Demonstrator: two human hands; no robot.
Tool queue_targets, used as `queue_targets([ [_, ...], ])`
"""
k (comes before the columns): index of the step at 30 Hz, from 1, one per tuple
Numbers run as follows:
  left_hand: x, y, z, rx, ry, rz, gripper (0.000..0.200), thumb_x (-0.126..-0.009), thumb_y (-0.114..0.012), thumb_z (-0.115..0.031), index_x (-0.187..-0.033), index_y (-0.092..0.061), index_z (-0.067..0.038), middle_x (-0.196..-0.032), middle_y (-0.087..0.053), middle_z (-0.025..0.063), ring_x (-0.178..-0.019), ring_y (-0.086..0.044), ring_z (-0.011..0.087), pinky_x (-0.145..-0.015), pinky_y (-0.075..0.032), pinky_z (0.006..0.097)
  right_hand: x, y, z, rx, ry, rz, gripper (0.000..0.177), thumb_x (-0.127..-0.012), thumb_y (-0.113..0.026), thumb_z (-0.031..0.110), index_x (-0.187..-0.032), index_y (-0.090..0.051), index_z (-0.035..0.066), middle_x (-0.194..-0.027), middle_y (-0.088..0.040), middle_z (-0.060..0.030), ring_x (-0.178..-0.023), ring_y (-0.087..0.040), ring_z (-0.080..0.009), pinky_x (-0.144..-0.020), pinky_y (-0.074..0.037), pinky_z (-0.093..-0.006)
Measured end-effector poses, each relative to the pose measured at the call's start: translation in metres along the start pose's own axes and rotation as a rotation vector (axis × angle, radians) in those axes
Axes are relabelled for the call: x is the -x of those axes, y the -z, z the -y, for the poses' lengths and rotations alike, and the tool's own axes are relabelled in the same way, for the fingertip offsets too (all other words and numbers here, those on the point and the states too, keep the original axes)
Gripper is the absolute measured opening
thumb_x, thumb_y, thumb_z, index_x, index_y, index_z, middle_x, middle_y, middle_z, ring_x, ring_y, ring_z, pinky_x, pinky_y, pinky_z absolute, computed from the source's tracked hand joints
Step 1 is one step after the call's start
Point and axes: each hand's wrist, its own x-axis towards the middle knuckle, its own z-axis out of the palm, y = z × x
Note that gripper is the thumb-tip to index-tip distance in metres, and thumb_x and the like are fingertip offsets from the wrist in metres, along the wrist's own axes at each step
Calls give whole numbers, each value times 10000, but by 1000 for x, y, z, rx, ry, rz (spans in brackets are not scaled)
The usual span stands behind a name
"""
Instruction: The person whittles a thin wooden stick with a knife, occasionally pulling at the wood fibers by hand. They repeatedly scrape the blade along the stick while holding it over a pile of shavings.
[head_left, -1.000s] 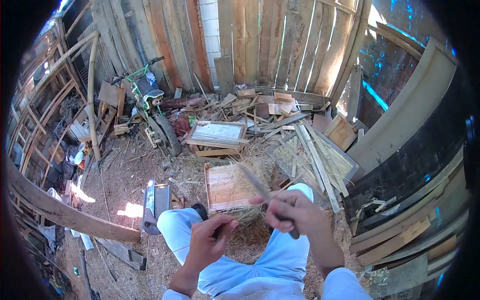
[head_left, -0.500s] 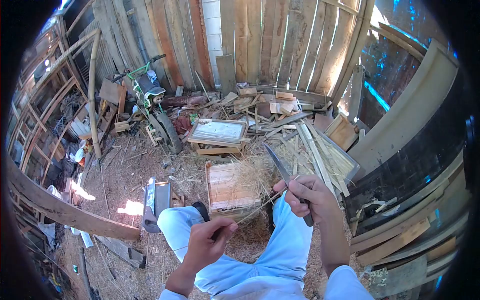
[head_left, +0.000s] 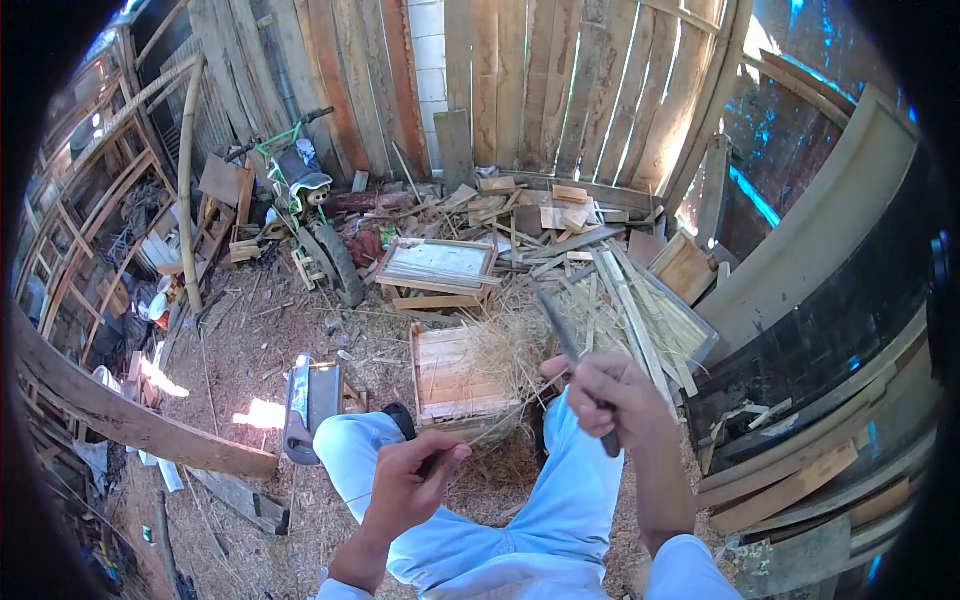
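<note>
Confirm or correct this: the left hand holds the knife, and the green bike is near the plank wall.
Wrong hand: the head view shows the right hand holding the knife. The green bike is indeed near the plank wall.

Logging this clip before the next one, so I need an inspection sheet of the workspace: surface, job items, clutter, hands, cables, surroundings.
Surface: ground littered with chips and debris.
Job items: knife, blade pointing away from the person; thin strip between the hands.
Clutter: wood scraps piled near the wall; curly shavings partly over a wooden panel.
Hands: right grips the knife; left pinches the strip.
Cables: nothing seen that is clearly one.
Surroundings: gapped plank wall; bike.
</note>
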Motion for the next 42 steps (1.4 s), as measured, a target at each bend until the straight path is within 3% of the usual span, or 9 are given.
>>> queue_targets([
  [3, -2, -4, -2, -16, 4, 8, 64, -824, -642, -47, -872, -641, -4, -610, -591, 81, -500, -507, 97, -465, -383, 247, -1, -22, -17, -29, -169, 168, 454, -919, -533, 237, -1193, -466, -118, -588, -453, -35, -428, -358, -42, -359, -247, -188],
  [7, -1, -1, -4, -45, -13, -3, 65, -815, -651, -47, -860, -638, -3, -628, -602, 99, -503, -530, 117, -467, -395, 252, -1, -6, -4, -38, -25, 51, 399, -938, -486, 196, -1167, -467, -130, -589, -457, -26, -425, -347, -41, -357, -260, -187],
  [10, 1, -1, -3, -70, -63, -31, 63, -810, -654, -42, -857, -636, -3, -644, -612, 106, -495, -527, 133, -465, -397, 259, -1, 2, -3, -158, -45, 62, 398, -939, -496, 192, -1244, -455, -59, -616, -475, -18, -434, -340, -24, -366, -254, -169],
  [14, -2, -5, -6, -106, -121, -53, 63, -809, -654, -35, -862, -637, -5, -651, -615, 110, -489, -529, 143, -461, -399, 264, -1, -19, -16, -25, -169, 206, 411, -946, -491, 220, -1244, -464, -61, -602, -469, -21, -437, -333, -34, -378, -259, -182],
  [20, -3, -2, -10, -94, -104, -4, 67, -810, -651, -32, -868, -633, -4, -641, -605, 114, -486, -532, 142, -455, -396, 259, 2, -14, -3, -30, -163, 110, 431, -923, -535, 203, -1245, -463, -75, -634, -493, -37, -456, -376, -40, -379, -255, -187],
  [28, 6, 8, -1, -54, 1, -9, 35, -829, -628, -31, -846, -619, -2, -606, -587, 79, -486, -506, 117, -462, -384, 249, 11, 21, 22, -113, 138, -142, 399, -945, -488, 193, -1250, -442, -60, -637, -495, -26, -441, -362, -28, -365, -266, -163],
  [34, -9, -4, 12, -69, 77, -91, 48, -849, -606, -38, -859, -617, 7, -570, -541, 53, -480, -454, 73, -449, -342, 241, 9, 7, 6, -3, 193, -69, 454, -937, -508, 230, -1294, -411, -31, -650, -530, -41, -433, -369, -33, -359, -267, -170],
  [39, -20, -22, 4, 0, 41, -94, 69, -849, -611, -52, -879, -623, 8, -561, -535, 53, -482, -444, 64, -446, -328, 239, -3, -24, -26, 154, -66, 119, 373, -951, -482, 198, -1268, -465, 2, -699, -560, -51, -450, -369, -36, -388, -279, -170],
  [42, -19, -24, 0, 4, 48, -64, 78, -842, -621, -57, -886, -628, 8, -559, -534, 58, -477, -426, 62, -442, -320, 242, -12, -27, -40, 137, -100, 169, 329, -946, -496, 181, -1210, -511, -14, -709, -561, -43, -479, -380, -39, -402, -277, -175],
])
